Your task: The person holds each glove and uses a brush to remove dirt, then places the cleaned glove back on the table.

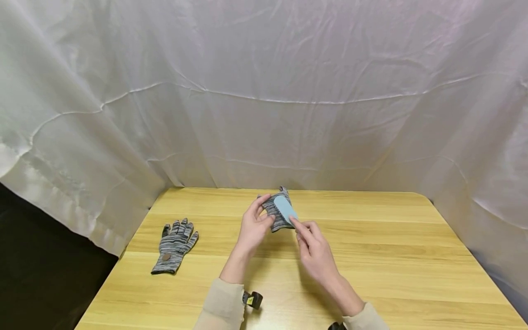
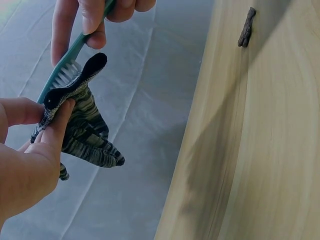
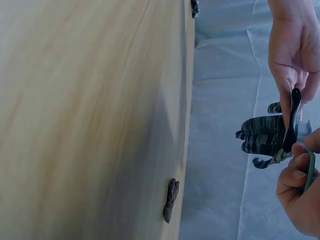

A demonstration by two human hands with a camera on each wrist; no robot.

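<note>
My left hand pinches a grey-and-black striped knit glove near its dark cuff, thumb on one side and fingers on the other. The glove's fingers hang away from the cuff in the left wrist view. My right hand grips a light blue-green brush by its handle, with the index finger stretched along its back. White bristles face the glove and meet it at the cuff. In the right wrist view the brush is mostly hidden behind my right fingers.
A second striped glove lies flat at the table's left, a round brown spot near its cuff. A small dark brown lump lies on the wooden table. Pale curtains hang behind the table.
</note>
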